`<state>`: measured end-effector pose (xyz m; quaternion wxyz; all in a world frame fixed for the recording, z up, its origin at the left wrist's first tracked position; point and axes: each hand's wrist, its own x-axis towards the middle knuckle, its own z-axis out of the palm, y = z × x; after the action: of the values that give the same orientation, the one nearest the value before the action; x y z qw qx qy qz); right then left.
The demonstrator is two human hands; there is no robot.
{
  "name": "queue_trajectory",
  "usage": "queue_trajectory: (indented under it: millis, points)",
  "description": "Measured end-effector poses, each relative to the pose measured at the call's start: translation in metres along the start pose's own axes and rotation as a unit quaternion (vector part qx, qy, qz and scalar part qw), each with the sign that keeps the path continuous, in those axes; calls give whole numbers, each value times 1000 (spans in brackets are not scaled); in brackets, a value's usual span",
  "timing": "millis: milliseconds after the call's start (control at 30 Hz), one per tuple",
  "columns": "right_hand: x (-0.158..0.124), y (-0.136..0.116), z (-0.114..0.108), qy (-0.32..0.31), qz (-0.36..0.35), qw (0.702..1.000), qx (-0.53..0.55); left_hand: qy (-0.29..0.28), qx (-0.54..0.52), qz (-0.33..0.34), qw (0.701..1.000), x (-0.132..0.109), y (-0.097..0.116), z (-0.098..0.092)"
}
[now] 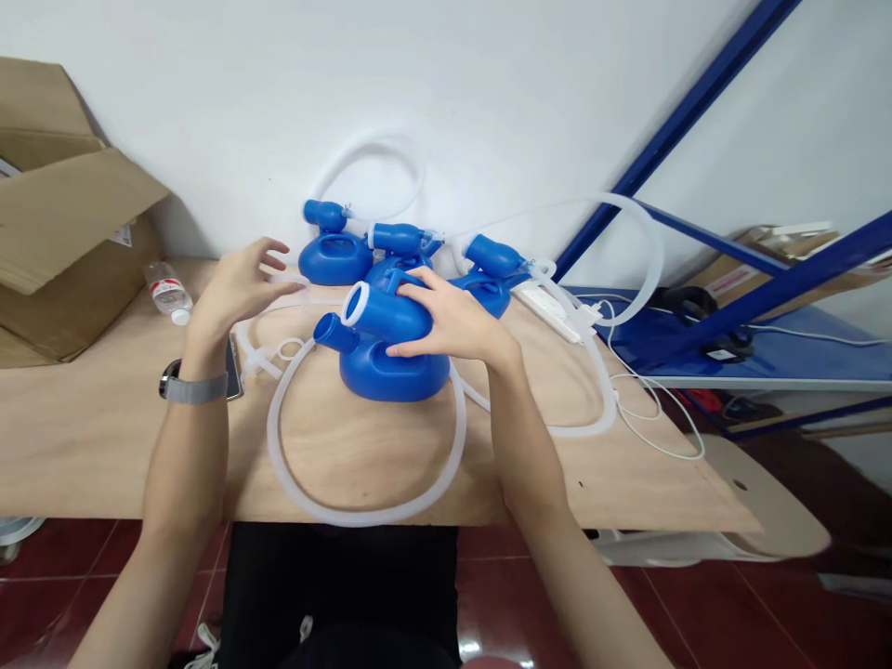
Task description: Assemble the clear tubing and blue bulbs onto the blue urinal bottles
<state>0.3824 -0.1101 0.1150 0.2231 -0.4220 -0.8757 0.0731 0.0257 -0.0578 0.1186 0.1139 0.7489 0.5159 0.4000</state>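
In the head view, a blue plastic urinal bottle (397,376) stands on the table in front of me, its open threaded neck (333,331) tilted up to the left. A blue urinal funnel (394,314) with a white rim lies across its top. My right hand (446,316) is wrapped round the funnel's right end, thumb below and fingers above. To the left, my left hand (243,283) hovers with fingers apart, beside a translucent piece (289,290) that I cannot make out. A translucent hose (366,516) loops in front of the bottle to the table's edge.
Behind stand several similar bottles, among them a left one (334,260), with funnels and hoses. A water bottle (169,293) and a cardboard box (76,269) are at left. A phone (234,372) lies under my left wrist. At right are a power strip (550,311) and blue shelving (787,348).
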Motion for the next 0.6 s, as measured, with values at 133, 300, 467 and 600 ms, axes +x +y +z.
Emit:
queue_trajectory:
  millis: [133,300,467,600]
  points:
    - [7,0,7,58,36,998,-5,-57,6,92,994,3,5,24]
    - [11,-1,19,100,52,994,-18,-19,53,180,982,0,25,52]
    - [13,-4,24,104,60,992,-46,-34,-16,159,986,-10,57,47]
    - [12,-10,24,98,48,992,-70,-103,-45,101,989,-18,79,35]
